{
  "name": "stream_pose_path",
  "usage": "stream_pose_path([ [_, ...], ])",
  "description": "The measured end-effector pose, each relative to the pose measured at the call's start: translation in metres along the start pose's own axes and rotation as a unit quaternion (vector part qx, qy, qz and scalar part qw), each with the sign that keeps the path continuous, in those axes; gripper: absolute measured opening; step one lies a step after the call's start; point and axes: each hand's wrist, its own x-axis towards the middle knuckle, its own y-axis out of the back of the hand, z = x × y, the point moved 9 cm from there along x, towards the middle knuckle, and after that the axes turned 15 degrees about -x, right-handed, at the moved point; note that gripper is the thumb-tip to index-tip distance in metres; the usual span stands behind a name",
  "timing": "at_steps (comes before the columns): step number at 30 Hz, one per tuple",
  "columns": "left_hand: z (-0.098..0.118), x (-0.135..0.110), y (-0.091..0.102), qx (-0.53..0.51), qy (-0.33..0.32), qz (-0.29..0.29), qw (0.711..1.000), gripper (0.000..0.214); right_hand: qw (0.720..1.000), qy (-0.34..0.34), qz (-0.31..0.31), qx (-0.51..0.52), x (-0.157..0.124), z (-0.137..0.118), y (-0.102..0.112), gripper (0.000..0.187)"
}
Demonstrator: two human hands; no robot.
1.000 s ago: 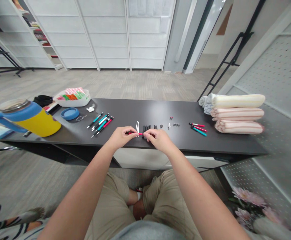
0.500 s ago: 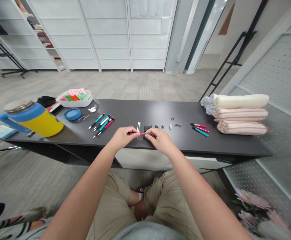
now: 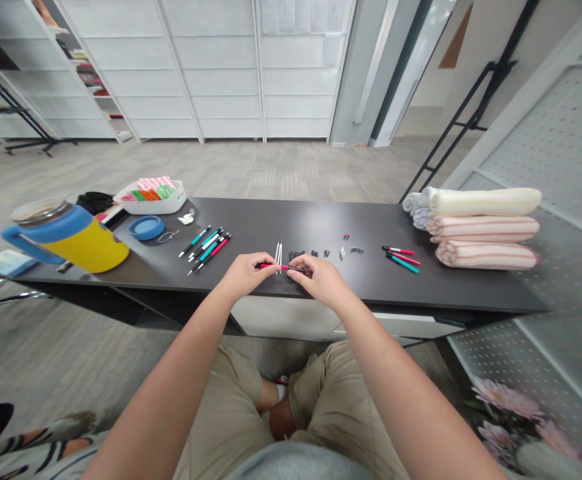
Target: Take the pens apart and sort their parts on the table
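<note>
Both my hands meet over the near edge of a long black table (image 3: 271, 223). My left hand (image 3: 245, 273) pinches the left end of a red pen (image 3: 277, 267) held level. My right hand (image 3: 319, 279) is closed on the pen's black right end. Just behind the pen lie two thin white refills (image 3: 279, 253) and a row of small black pen parts (image 3: 305, 254). Several assembled red and teal pens (image 3: 205, 243) lie to the left, and two more pens (image 3: 401, 257) lie to the right.
A yellow jug with a blue handle (image 3: 65, 239) stands at the table's left end, beside a blue lid (image 3: 146, 227) and a white tray of coloured items (image 3: 151, 194). Folded striped towels (image 3: 481, 227) are stacked at the right end. Flowers (image 3: 505, 407) show at lower right.
My hands stay on the red pen, and the right hand's fingers have shifted slightly along its black end. The view has drifted a little.
</note>
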Motion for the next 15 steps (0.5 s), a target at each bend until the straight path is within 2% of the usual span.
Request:
stream_pose_path([
  [5,0.000,0.000,0.001,-0.004,0.002,0.003,1.000,0.032,0.999,0.045,0.007,-0.022,0.000,-0.008,0.002,0.024],
  [15,-0.002,0.001,0.005,0.016,-0.008,0.006,1.000,0.035,0.998,0.036,0.047,0.015,-0.002,0.000,0.010,0.013],
])
